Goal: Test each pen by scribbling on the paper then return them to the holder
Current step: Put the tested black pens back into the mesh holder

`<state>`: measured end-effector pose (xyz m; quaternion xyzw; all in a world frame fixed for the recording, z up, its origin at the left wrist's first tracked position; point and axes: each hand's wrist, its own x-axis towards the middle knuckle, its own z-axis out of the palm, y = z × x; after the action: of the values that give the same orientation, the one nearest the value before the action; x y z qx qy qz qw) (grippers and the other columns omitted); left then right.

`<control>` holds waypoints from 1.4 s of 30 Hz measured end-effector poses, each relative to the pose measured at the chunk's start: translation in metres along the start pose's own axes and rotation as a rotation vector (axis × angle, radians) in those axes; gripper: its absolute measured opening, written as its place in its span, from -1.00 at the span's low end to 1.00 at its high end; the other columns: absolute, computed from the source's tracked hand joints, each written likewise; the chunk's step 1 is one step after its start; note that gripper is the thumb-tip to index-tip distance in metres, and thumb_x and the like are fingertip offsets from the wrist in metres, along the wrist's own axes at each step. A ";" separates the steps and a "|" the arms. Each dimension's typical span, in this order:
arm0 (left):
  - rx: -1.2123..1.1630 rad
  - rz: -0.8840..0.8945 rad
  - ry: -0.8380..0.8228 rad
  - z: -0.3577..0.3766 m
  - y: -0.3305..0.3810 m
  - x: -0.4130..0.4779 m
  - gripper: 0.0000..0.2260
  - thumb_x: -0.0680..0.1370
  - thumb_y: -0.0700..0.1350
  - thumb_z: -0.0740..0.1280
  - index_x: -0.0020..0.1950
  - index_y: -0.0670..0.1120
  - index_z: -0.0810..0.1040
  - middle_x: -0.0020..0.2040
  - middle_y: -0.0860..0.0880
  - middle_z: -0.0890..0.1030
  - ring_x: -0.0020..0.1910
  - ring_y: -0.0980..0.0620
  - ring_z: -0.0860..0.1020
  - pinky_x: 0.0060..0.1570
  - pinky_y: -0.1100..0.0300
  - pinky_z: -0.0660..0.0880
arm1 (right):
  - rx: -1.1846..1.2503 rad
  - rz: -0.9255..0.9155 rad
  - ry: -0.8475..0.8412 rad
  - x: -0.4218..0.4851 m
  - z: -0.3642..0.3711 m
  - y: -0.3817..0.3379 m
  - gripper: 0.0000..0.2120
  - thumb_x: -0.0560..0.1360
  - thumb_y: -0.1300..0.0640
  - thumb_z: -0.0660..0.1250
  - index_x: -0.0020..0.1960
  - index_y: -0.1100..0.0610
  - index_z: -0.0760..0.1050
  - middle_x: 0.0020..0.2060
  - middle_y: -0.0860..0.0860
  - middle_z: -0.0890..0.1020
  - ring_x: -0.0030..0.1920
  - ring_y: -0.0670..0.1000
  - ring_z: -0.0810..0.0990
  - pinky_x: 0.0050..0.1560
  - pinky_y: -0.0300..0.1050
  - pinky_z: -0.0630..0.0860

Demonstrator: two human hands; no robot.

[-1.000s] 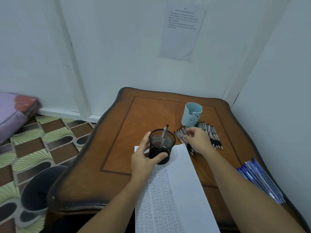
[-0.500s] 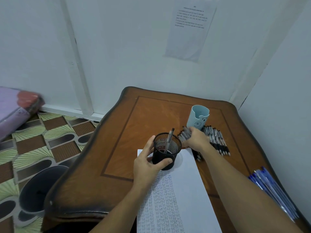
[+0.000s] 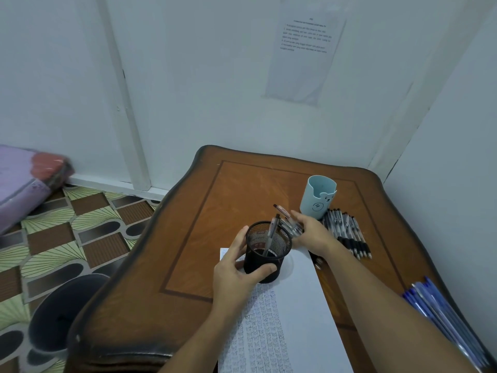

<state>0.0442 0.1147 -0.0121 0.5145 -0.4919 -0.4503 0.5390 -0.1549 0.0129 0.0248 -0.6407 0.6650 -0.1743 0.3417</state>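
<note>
A: Where are the pens (image 3: 289, 223) sitting?
B: The right hand (image 3: 313, 232) is clutching them just right of the holder (image 3: 269, 249), which the left hand (image 3: 236, 270) is gripping on the paper (image 3: 301, 305).
A: Handling?
B: Light, stiff, slick, I'm guessing. They're asking for a mid-barrel grip, and the holder is looking tippy.

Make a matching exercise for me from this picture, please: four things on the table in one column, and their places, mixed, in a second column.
1 mesh holder
2 light blue cup
3 blue pens
4 paper

a by the table's right edge
b gripped by the left hand
c lying partly under the mesh holder
d upright, beside the row of black pens

Pairs: 1-b, 2-d, 3-a, 4-c.
</note>
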 end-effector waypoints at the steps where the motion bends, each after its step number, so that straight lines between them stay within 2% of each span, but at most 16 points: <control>1: -0.001 -0.001 0.001 0.000 0.000 0.000 -0.23 0.27 -0.16 0.62 0.32 0.38 0.41 0.10 0.26 0.60 0.03 0.35 0.57 -0.08 0.43 0.50 | 0.012 -0.001 -0.015 0.002 0.000 0.000 -0.06 0.39 0.30 0.55 0.61 0.05 0.13 0.51 0.02 0.35 0.47 0.06 0.35 0.42 -0.04 0.30; 7: -0.030 -0.002 0.002 0.002 0.002 0.001 -0.23 0.26 -0.23 0.62 0.31 0.34 0.44 0.08 0.25 0.62 0.00 0.33 0.59 -0.12 0.45 0.49 | 0.038 -0.039 -0.054 0.012 -0.005 0.000 -0.08 0.39 0.37 0.52 0.59 -0.05 0.18 0.36 -0.02 0.50 0.26 -0.01 0.53 0.32 0.03 0.49; 10: -0.041 -0.003 -0.002 0.002 0.002 0.000 -0.23 0.26 -0.25 0.61 0.31 0.31 0.45 0.08 0.23 0.63 0.01 0.30 0.61 -0.11 0.42 0.51 | -0.028 -0.055 -0.067 0.015 -0.006 -0.005 -0.18 0.41 0.38 0.49 0.55 -0.01 0.25 0.15 -0.05 0.56 0.08 -0.06 0.57 0.08 -0.15 0.54; 13: -0.049 -0.010 -0.004 0.001 0.002 0.000 -0.23 0.26 -0.27 0.61 0.32 0.30 0.45 0.07 0.23 0.63 0.01 0.31 0.60 -0.13 0.43 0.50 | -0.097 -0.076 -0.103 0.018 -0.006 -0.011 -0.29 0.42 0.37 0.45 0.48 0.00 0.32 0.09 -0.03 0.58 0.01 -0.07 0.57 -0.14 -0.27 0.47; 15: -0.054 -0.013 -0.003 0.001 0.002 0.001 -0.23 0.26 -0.27 0.61 0.31 0.32 0.45 0.07 0.24 0.63 0.00 0.31 0.60 -0.13 0.44 0.50 | -0.140 -0.101 -0.120 0.021 -0.005 -0.013 -0.36 0.43 0.32 0.47 0.44 0.01 0.37 0.09 -0.04 0.60 0.03 -0.07 0.58 -0.15 -0.29 0.46; 18: -0.045 -0.011 0.000 0.001 0.001 0.001 -0.23 0.26 -0.25 0.61 0.29 0.35 0.45 0.07 0.24 0.63 0.01 0.29 0.61 -0.11 0.43 0.50 | -0.167 -0.115 -0.131 0.023 -0.003 -0.016 -0.44 0.47 0.31 0.43 0.39 -0.02 0.40 0.12 -0.03 0.61 0.13 0.00 0.59 -0.01 -0.18 0.52; 22: -0.032 -0.006 0.000 0.000 0.000 0.002 -0.22 0.26 -0.22 0.62 0.31 0.35 0.44 0.10 0.23 0.63 0.03 0.26 0.61 -0.09 0.41 0.52 | -0.124 -0.143 -0.111 0.023 -0.002 -0.012 -0.52 0.47 0.32 0.42 0.30 -0.05 0.47 -0.01 -0.08 0.64 0.03 -0.06 0.61 -0.11 -0.23 0.47; 24: -0.035 -0.012 0.000 0.001 -0.001 0.002 -0.22 0.26 -0.22 0.62 0.31 0.35 0.44 0.08 0.25 0.63 0.03 0.28 0.61 -0.10 0.41 0.51 | -0.113 -0.147 -0.102 0.025 -0.003 -0.010 -0.55 0.47 0.31 0.43 0.25 -0.07 0.49 -0.05 -0.10 0.63 -0.01 -0.06 0.61 -0.09 -0.20 0.50; 26: -0.027 -0.013 0.003 0.001 0.000 0.001 -0.23 0.26 -0.22 0.62 0.27 0.39 0.43 0.04 0.30 0.63 0.02 0.32 0.59 -0.12 0.44 0.50 | -0.094 -0.136 -0.105 0.028 -0.004 -0.008 -0.47 0.45 0.36 0.41 0.31 -0.08 0.47 0.00 -0.08 0.64 0.03 -0.05 0.62 0.05 -0.09 0.57; 28: -0.027 -0.016 0.002 0.000 0.002 0.001 -0.24 0.26 -0.23 0.62 0.25 0.40 0.43 0.01 0.35 0.62 0.02 0.34 0.58 -0.14 0.48 0.48 | -0.023 -0.115 -0.117 0.029 -0.006 -0.007 -0.28 0.44 0.42 0.39 0.45 -0.13 0.37 0.17 -0.07 0.61 0.13 -0.03 0.59 0.21 0.02 0.55; 30: -0.026 -0.018 -0.001 0.000 0.004 0.000 -0.24 0.27 -0.24 0.61 0.26 0.37 0.43 0.03 0.33 0.61 0.02 0.38 0.56 -0.17 0.51 0.46 | 0.049 -0.109 -0.138 0.027 -0.008 -0.008 -0.11 0.43 0.48 0.37 0.55 -0.19 0.21 0.38 -0.11 0.43 0.31 0.00 0.49 0.32 0.07 0.50; 32: -0.029 -0.014 -0.002 0.000 0.005 0.000 -0.24 0.27 -0.27 0.61 0.29 0.31 0.44 0.05 0.29 0.61 0.02 0.41 0.55 -0.17 0.52 0.45 | 0.138 -0.130 -0.149 0.025 -0.009 -0.009 0.00 0.43 0.51 0.37 0.58 -0.28 0.08 0.52 -0.17 0.21 0.50 0.00 0.26 0.43 0.08 0.39; 34: -0.020 -0.008 -0.004 -0.001 0.005 -0.001 -0.24 0.27 -0.26 0.61 0.30 0.31 0.43 0.05 0.29 0.62 0.02 0.40 0.55 -0.16 0.53 0.45 | 0.229 -0.143 -0.143 0.024 -0.012 -0.012 0.04 0.44 0.52 0.37 0.57 -0.31 0.03 0.58 -0.18 0.06 0.56 -0.01 0.11 0.47 -0.02 0.31; 37: -0.013 -0.005 0.000 -0.001 0.004 0.000 -0.24 0.27 -0.24 0.62 0.30 0.33 0.43 0.06 0.30 0.63 0.03 0.37 0.56 -0.13 0.51 0.46 | 0.391 -0.146 -0.103 0.020 -0.021 -0.021 0.04 0.46 0.52 0.36 0.54 -0.38 0.01 0.60 -0.12 0.04 0.55 0.05 0.17 0.38 -0.06 0.38; 39: -0.012 -0.005 0.004 -0.001 0.002 0.000 -0.23 0.26 -0.23 0.62 0.30 0.34 0.43 0.04 0.34 0.62 0.04 0.35 0.57 -0.11 0.49 0.47 | 0.443 -0.178 -0.050 0.015 -0.032 -0.032 0.02 0.49 0.50 0.33 0.55 -0.38 -0.01 0.59 -0.13 0.08 0.50 -0.02 0.21 0.31 -0.10 0.35; 42: -0.026 -0.012 0.006 0.000 0.002 0.001 -0.23 0.25 -0.22 0.62 0.27 0.39 0.43 0.01 0.38 0.61 0.01 0.30 0.60 -0.11 0.46 0.49 | 0.511 -0.261 0.059 0.010 -0.051 -0.049 -0.02 0.52 0.47 0.32 0.52 -0.42 0.01 0.59 -0.09 0.15 0.43 -0.05 0.36 0.35 -0.07 0.36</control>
<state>0.0438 0.1143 -0.0098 0.5118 -0.4815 -0.4584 0.5442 -0.1535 -0.0130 0.0916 -0.6088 0.5212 -0.3972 0.4473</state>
